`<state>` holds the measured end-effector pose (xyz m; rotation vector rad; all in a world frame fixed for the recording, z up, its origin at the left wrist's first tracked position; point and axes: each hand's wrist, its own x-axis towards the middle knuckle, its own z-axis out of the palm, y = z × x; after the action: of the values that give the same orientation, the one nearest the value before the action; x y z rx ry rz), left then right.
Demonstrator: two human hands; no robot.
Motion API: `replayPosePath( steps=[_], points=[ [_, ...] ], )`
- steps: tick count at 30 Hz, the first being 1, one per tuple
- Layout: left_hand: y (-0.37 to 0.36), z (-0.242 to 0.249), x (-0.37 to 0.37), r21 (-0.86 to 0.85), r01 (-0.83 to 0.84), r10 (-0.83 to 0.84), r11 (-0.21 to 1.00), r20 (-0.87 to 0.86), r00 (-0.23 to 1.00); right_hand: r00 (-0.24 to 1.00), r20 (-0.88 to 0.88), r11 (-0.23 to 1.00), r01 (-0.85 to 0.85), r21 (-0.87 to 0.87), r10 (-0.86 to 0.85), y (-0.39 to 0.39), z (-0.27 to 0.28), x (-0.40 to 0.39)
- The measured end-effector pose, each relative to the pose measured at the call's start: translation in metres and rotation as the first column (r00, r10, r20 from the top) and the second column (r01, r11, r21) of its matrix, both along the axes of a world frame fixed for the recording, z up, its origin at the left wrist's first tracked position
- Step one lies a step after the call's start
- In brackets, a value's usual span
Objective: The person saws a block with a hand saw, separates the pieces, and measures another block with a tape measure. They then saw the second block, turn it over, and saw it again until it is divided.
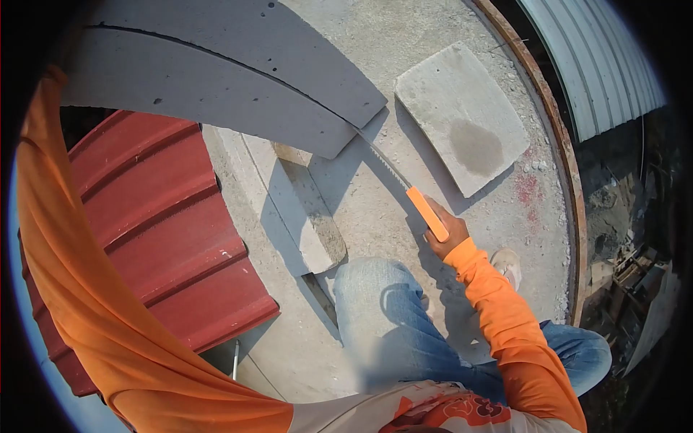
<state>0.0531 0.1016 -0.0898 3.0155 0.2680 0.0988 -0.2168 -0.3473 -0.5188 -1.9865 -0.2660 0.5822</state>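
A saw (427, 214) with an orange handle is held by my right hand (449, 229), its fingers wrapped round the handle. The toothed blade runs up and left to the near end of a large grey block (216, 90), where it meets a long cut line along the block's face. My left arm, in an orange sleeve, reaches up the left side to the block's far left part. The left hand itself is hidden in the dark edge of the view.
A loose pale block (480, 108) lies right of the saw. Under the grey block stand pale blocks (289, 206). Red ribbed roofing (166, 231) is at left. A rusty edge (567, 166) borders the concrete floor, with a drop and metal roofing (595, 65) beyond.
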Motion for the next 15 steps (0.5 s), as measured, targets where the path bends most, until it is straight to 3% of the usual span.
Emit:
replayPosePath(
  steps=[2, 4, 5, 6, 7, 9, 12, 15],
  points=[
    [0.002, -0.001, -0.002, -0.014, -0.001, 0.001, 1.0, 0.005, 1.0, 0.996, 0.083, 0.998, -0.029, -0.05, 0.033, -0.077, 0.01, -0.066],
    [0.004, -0.003, -0.002, -0.019, -0.005, 0.005, 1.0, 0.0, 1.0, 0.99, 0.119, 0.993, -0.07, -0.094, 0.081, -0.101, 0.017, -0.081],
    [0.003, -0.002, -0.003, -0.015, -0.006, 0.006, 1.0, -0.005, 1.0, 0.995, -0.049, 0.989, -0.089, -0.117, 0.084, -0.1, 0.026, -0.07],
    [0.002, -0.002, -0.002, -0.015, -0.003, 0.003, 1.0, -0.001, 1.0, 0.975, -0.209, 0.985, -0.107, -0.138, 0.077, -0.097, 0.028, -0.057],
    [0.003, -0.001, -0.001, -0.014, -0.002, 0.002, 1.0, 0.0, 1.0, 0.996, 0.001, 0.992, -0.089, -0.094, 0.089, -0.085, -0.004, -0.045],
    [0.004, 0.001, -0.002, -0.011, 0.003, -0.003, 1.0, 0.004, 1.0, 0.989, 0.101, 0.991, -0.104, -0.083, 0.112, -0.031, -0.027, -0.002],
    [0.002, 0.004, -0.002, 0.011, 0.016, -0.016, 1.0, 0.004, 1.0, 0.998, 0.039, 0.999, 0.039, 0.004, -0.039, 0.064, -0.041, 0.045],
    [0.002, 0.002, -0.002, 0.024, 0.006, -0.006, 1.0, -0.005, 1.0, 0.999, 0.033, 1.0, -0.03, -0.002, 0.03, 0.039, -0.035, 0.036]
  ],
)
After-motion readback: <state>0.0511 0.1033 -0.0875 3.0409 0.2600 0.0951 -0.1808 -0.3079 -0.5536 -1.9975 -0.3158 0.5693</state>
